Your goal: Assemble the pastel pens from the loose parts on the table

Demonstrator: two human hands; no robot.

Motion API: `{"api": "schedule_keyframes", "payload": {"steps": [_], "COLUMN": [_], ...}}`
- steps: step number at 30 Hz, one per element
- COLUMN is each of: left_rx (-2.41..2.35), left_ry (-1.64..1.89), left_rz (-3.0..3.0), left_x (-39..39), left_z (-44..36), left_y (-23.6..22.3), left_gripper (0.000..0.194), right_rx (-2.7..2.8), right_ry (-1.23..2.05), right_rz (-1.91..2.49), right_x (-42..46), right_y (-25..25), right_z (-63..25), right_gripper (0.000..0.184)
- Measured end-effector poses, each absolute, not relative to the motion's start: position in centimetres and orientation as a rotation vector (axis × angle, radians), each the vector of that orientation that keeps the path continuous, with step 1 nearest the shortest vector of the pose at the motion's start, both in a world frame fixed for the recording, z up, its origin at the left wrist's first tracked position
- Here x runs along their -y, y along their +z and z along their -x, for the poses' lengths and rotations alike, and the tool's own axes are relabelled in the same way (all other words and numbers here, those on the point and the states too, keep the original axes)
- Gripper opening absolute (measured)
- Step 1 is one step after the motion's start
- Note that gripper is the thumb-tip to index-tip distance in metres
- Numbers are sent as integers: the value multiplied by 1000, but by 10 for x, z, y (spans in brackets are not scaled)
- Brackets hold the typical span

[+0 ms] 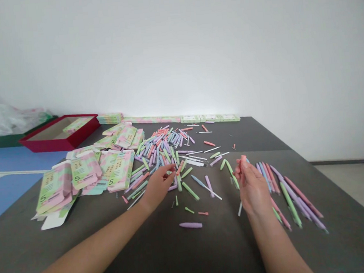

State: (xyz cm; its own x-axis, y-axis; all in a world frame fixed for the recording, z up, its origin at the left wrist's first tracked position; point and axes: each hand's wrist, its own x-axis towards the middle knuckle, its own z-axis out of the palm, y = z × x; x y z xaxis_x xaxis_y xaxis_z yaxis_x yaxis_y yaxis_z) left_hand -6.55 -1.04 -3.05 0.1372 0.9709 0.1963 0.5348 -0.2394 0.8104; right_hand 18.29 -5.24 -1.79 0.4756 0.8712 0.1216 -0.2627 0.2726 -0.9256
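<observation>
A heap of loose pastel pen parts point(162, 149) in pink, green, purple and blue lies in the middle of a dark grey table point(167, 249). My left hand point(159, 185) reaches into the near edge of the heap, its fingertips pinched on a small pink piece. My right hand point(252, 184) is raised just right of the heap with fingers closed round a pink pen part whose tip shows at the top. A row of assembled pens point(290, 194) lies on the table right of my right hand.
Flat pink and green printed cartons point(85, 171) are stacked at the left of the heap. A red box lid point(59, 132) holding a carton sits at the back left. More cartons point(210, 118) line the wall. A purple cap point(190, 225) lies near me.
</observation>
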Motion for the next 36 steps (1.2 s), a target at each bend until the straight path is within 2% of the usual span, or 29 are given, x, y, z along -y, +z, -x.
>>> {"api": "schedule_keyframes", "payload": {"steps": [5, 12, 20, 28, 33, 36], "left_rx": [-1396, -1346, -1223, -1123, -1067, -936], "left_ry": [807, 325, -16, 81, 333, 529], "left_rz": [-2255, -2595, -2708, -2690, -2587, -2239], "left_x": [-45, -130, -155, -149, -126, -100], "left_z": [30, -11, -36, -42, -38, -36], "left_y": [-32, -29, -45, -28, 8, 22], "left_gripper": [32, 24, 18, 16, 35, 39], "right_rx": [700, 695, 677, 697, 696, 693], "right_ry": [854, 880, 912, 892, 959, 979], "right_rz": [1005, 1035, 1013, 1015, 969, 963], "right_x": [52, 51, 51, 49, 50, 49], "right_y": [-21, -21, -19, -20, -19, -23], "right_z": [-191, -185, -184, -183, -182, -181], "right_gripper": [24, 27, 29, 28, 23, 20]}}
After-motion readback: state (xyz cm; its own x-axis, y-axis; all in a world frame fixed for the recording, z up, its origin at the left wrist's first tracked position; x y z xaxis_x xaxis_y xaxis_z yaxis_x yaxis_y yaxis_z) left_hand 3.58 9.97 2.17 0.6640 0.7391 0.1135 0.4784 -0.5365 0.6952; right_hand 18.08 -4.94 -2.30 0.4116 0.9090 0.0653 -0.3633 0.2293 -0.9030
